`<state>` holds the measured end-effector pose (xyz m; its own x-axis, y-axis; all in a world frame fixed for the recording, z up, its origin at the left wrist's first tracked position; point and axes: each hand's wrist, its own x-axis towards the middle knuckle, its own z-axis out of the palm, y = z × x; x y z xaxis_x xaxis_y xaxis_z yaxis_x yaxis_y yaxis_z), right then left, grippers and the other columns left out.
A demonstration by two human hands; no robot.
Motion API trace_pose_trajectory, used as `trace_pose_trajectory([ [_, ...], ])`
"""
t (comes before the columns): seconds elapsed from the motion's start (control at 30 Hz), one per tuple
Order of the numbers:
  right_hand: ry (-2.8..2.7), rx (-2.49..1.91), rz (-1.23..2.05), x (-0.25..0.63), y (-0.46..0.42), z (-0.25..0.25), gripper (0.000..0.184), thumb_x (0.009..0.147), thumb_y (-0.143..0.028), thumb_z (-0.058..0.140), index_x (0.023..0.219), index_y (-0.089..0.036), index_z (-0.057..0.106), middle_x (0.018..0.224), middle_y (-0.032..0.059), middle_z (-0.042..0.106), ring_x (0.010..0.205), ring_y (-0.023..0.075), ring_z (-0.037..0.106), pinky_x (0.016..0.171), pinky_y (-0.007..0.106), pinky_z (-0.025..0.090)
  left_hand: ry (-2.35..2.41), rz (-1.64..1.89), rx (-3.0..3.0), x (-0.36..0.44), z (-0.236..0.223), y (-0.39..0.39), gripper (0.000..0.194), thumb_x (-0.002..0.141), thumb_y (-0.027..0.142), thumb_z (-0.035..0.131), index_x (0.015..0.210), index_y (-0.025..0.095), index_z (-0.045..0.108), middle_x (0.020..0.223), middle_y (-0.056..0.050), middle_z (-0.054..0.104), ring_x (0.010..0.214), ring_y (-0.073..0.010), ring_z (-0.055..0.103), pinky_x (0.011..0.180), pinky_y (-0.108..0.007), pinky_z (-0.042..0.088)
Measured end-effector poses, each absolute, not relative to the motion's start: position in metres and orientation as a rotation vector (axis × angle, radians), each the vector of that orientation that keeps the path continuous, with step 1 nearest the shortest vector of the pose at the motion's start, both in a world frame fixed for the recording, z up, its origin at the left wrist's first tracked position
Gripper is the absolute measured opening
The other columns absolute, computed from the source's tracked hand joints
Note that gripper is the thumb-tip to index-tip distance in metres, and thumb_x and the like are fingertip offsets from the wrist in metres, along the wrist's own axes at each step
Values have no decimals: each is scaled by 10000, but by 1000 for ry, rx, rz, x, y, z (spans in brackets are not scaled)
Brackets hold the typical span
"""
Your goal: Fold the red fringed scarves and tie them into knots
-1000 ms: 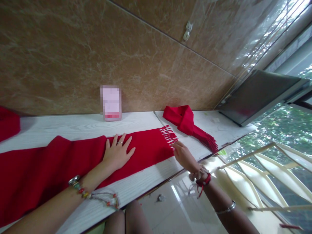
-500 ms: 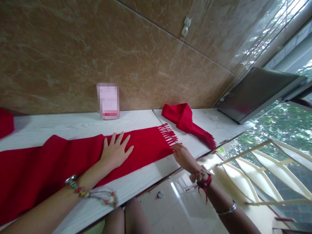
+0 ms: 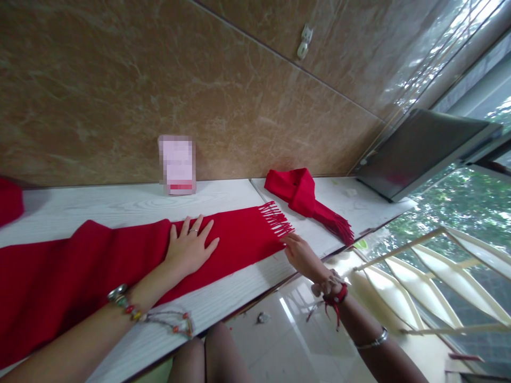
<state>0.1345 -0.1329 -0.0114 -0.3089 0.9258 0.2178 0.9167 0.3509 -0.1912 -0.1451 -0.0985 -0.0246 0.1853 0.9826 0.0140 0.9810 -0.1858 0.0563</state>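
A long red scarf [image 3: 239, 234] lies stretched along the white wood-grain tabletop, flat at its right end and rippled on the left. My left hand [image 3: 191, 244] rests palm down on it, fingers spread. At the fringed right end, my right hand [image 3: 299, 255] has its fingers pressed together on the near corner of the fringe. Its fingertips are partly hidden. Beyond that hand lies a second red scarf [image 3: 301, 194], folded over in a loop with its fringe toward the table's edge.
A pale pink, blurred-out box [image 3: 178, 165] stands against the brown marble-patterned wall. More red cloth [image 3: 10, 202] shows at the far left. At the right end are a dark grey panel [image 3: 419, 154] and a cream rack [image 3: 403, 298]. My knees are below the table's front edge.
The view has shifted slightly. My right hand has made small movements at the corner of the fringe, and some strands there lie differently. My left hand has stayed in place on the scarf.
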Motion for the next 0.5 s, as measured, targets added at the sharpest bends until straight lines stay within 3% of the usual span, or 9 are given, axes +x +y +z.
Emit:
trace_pose_trajectory([
  [0.23, -2310, -1906, -107, 158, -115, -7, 266, 679, 20, 439, 712, -152, 638, 771, 92, 625, 769, 191, 550, 764, 320, 457, 1984, 85, 2400, -145, -24, -99, 541, 858, 440, 323, 1358, 233, 335, 1447, -78, 242, 1309, -355, 201, 987, -584, 205],
  [0.5, -2388, -1709, -5, 137, -128, -8, 287, 707, 8, 386, 761, -148, 620, 805, 69, 619, 813, 154, 561, 792, 258, 445, 1998, 24, 2395, -144, -22, -99, 543, 864, 443, 318, 1368, 239, 313, 1453, -69, 229, 1313, -344, 196, 991, -568, 208],
])
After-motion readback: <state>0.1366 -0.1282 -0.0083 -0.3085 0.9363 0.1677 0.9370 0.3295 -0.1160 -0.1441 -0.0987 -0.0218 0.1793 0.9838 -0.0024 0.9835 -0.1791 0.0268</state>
